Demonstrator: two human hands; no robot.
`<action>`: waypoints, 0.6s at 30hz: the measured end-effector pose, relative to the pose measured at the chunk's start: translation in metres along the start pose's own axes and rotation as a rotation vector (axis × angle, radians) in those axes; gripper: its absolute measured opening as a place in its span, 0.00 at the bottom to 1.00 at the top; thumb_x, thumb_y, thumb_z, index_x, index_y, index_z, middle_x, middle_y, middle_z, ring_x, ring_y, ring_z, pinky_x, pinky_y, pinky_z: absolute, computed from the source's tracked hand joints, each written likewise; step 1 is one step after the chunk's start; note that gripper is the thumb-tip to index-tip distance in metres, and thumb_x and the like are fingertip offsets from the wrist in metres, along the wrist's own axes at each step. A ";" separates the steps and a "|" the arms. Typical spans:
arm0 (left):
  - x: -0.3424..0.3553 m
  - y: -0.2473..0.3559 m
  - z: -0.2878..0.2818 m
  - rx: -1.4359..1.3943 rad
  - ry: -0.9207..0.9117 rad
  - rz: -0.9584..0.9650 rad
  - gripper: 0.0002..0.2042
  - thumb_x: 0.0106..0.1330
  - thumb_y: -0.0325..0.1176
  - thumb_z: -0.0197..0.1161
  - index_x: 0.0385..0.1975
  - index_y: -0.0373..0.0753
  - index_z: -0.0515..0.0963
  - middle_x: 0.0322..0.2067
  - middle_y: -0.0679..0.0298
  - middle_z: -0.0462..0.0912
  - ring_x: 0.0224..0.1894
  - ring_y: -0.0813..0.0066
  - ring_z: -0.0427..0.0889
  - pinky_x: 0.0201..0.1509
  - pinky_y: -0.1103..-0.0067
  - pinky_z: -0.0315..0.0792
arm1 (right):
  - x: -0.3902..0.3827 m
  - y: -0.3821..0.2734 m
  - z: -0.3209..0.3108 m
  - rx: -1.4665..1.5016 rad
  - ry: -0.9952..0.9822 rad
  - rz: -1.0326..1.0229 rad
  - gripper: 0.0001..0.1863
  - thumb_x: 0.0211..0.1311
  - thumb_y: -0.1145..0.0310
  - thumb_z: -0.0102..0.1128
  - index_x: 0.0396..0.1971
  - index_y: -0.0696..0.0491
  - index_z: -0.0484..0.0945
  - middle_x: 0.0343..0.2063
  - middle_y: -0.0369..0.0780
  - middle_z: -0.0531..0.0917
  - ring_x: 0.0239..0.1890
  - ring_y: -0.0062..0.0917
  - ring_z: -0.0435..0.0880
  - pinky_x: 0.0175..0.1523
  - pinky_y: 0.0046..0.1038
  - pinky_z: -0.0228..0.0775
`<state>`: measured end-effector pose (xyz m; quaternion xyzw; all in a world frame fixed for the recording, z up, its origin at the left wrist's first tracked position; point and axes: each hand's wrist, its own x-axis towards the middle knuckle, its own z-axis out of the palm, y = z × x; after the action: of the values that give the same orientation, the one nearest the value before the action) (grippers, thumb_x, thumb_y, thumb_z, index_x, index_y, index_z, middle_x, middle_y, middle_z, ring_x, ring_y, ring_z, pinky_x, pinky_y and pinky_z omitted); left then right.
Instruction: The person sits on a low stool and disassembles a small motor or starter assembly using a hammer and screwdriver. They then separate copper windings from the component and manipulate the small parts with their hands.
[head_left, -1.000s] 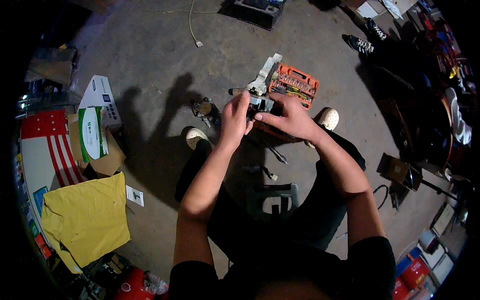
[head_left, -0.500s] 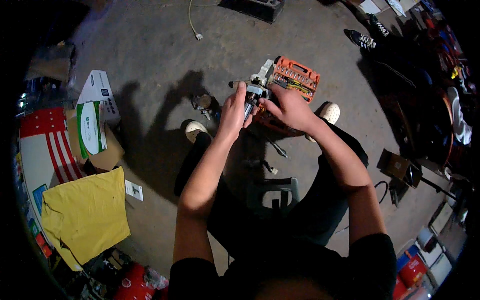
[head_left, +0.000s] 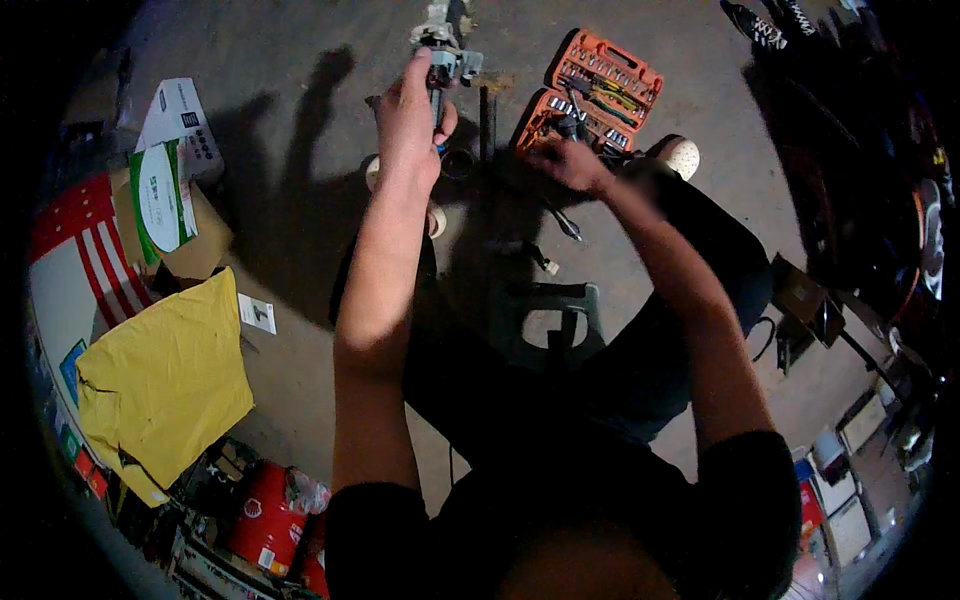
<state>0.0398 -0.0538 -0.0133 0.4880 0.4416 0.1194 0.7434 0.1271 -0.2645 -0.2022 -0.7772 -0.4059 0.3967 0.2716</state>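
My left hand [head_left: 408, 125] is wrapped round a grey metal machine part [head_left: 438, 65] with a cylindrical body and a pale bracket-like end, held up at the top middle. My right hand [head_left: 572, 166] is at the lower edge of an open orange tool case [head_left: 606, 84]. Its fingers are curled, and whatever they hold is hidden. Rows of sockets and yellow-handled pliers [head_left: 625, 104] fill the case, and a dark tool [head_left: 572, 126] lies in its nearer half. On the floor below my right hand is a dark-handled tool [head_left: 565, 222].
A small cable connector [head_left: 548, 266] lies before the dark stool [head_left: 552, 298] between my legs. On the left are a yellow bag [head_left: 170, 380], a white box [head_left: 180, 120] and a green-and-white package [head_left: 165, 200]. Another person's shoes [head_left: 755, 24] show at upper right.
My right hand has let go of the machine part and moved down to the tool case. My left hand has carried the part forward and left. The whole view has shifted somewhat.
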 end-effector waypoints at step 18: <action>0.011 0.024 0.007 0.084 0.011 -0.005 0.13 0.69 0.42 0.44 0.28 0.42 0.71 0.11 0.70 0.65 0.10 0.84 0.60 0.11 0.85 0.48 | -0.066 0.200 0.248 -0.049 0.110 0.711 0.25 0.60 0.64 0.53 0.55 0.56 0.62 0.49 0.50 0.70 0.54 0.43 0.68 0.50 0.38 0.70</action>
<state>0.0583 -0.0395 0.0017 0.5170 0.4516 0.1017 0.7200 -0.0204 -0.4001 -0.4585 -0.8963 -0.1046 0.4141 0.1194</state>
